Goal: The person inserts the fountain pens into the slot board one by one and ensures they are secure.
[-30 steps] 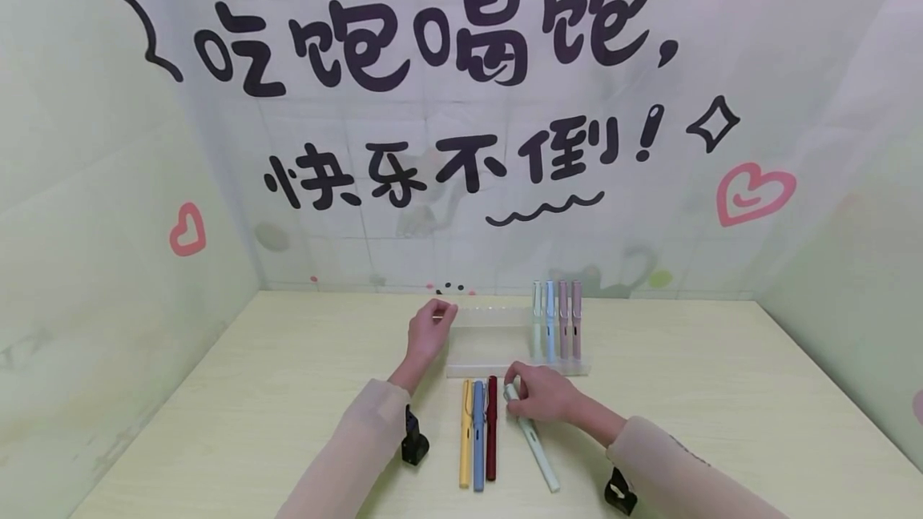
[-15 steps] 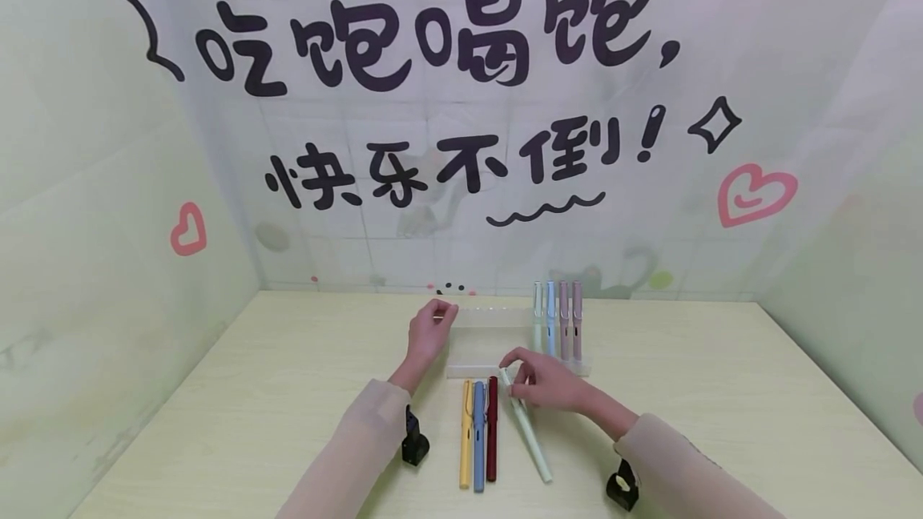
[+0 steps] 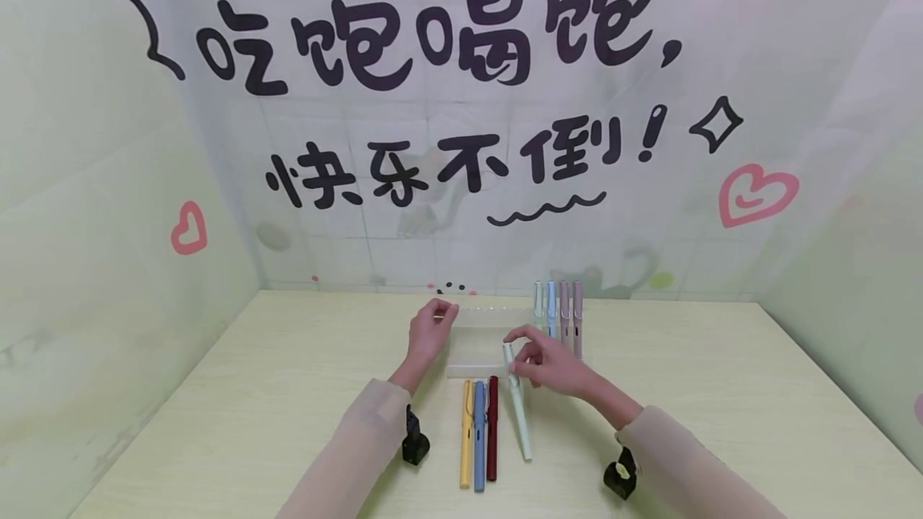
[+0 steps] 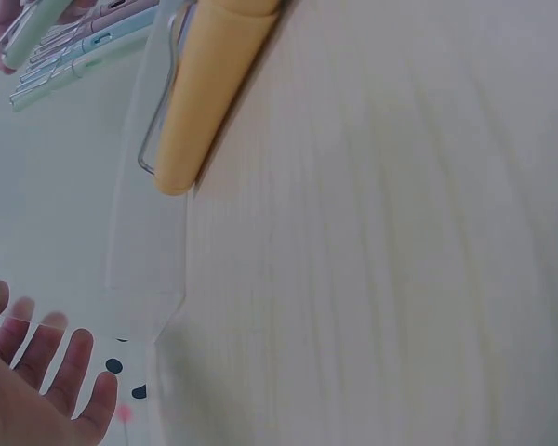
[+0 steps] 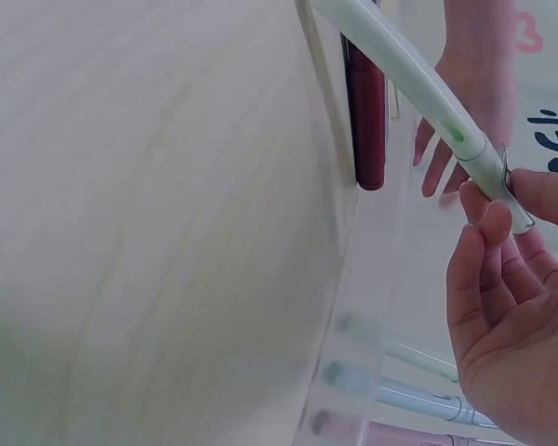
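Head view has the mint pen slanting in front of the middle of the clear stand, its upper end overlapping the stand's front lip and its lower end aimed down at the table; whether that tip touches the wood I cannot tell. Smooth and slim, it carries a metal clip near its upper end and, as the right wrist view shows, a small darker green oval window on the barrel. Its clipped end is pinched in the right hand, thumb on one side and index finger along the other, with the remaining fingers curled loosely below. On the stand's far left, the left hand lightly grips the edge, thumb in front, fingers fairly straight and slightly spread behind the plastic. Toward the stand's right end, a light green pen, a sky blue pen and two mauve pens stand upright in a row. Just before the stand, a yellow pen, a darker blue pen and a dark red pen lie side by side on the table.
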### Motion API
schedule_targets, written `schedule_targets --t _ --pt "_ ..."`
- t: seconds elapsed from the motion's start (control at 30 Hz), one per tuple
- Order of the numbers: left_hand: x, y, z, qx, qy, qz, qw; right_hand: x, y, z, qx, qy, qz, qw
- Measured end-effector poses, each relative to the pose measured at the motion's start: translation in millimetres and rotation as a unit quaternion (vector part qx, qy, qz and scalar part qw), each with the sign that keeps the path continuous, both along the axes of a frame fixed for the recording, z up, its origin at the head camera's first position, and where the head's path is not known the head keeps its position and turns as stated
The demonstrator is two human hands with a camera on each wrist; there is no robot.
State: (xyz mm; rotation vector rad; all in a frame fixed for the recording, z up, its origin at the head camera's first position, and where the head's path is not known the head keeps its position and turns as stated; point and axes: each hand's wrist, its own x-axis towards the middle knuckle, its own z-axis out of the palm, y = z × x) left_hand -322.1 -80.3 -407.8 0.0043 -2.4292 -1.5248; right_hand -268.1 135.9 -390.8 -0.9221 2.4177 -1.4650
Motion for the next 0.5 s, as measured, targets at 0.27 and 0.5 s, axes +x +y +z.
schedule_targets --t 0.27,0.5 --pt "-1.0 0 -0.6 0.001 0.002 0.0 1.0 7.1 0 24.9 -0.01 0.005 -0.014 1.0" --pt "-1.0 -1 -1.8 0.0 0.015 -0.003 0.9999 4.3 4 37.8 -0.011 0.037 -0.022 0.999"
